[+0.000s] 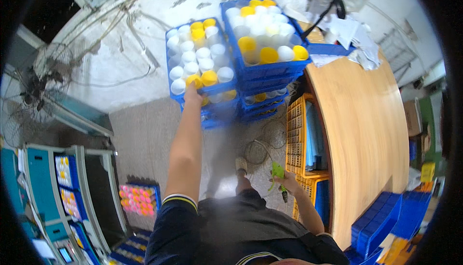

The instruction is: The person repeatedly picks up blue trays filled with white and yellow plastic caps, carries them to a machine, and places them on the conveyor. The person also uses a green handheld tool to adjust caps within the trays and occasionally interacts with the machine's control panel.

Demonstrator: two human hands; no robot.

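Observation:
My left arm reaches forward to a blue crate (170, 72) filled with rows of white and yellow cup-like cylinders. My left hand (193, 95) is at the crate's near edge, against a yellow cylinder (194, 80); its fingers are partly hidden and blurred, so I cannot tell whether they grip it. Low on my right side, my right hand (291, 185) is closed round a lime-green air gun (278, 170) with a dark lower end. A thin hose (263, 145) runs up toward it from the floor.
A taller stack of blue crates (270, 74) with similar cylinders stands to the right. Beyond it is a wooden table (361, 120) with papers (345, 31), above yellow crates (301, 134). A crate of pink pieces (140, 198) sits at lower left, near a shelf rack (79, 168). A fan (36, 81) stands left.

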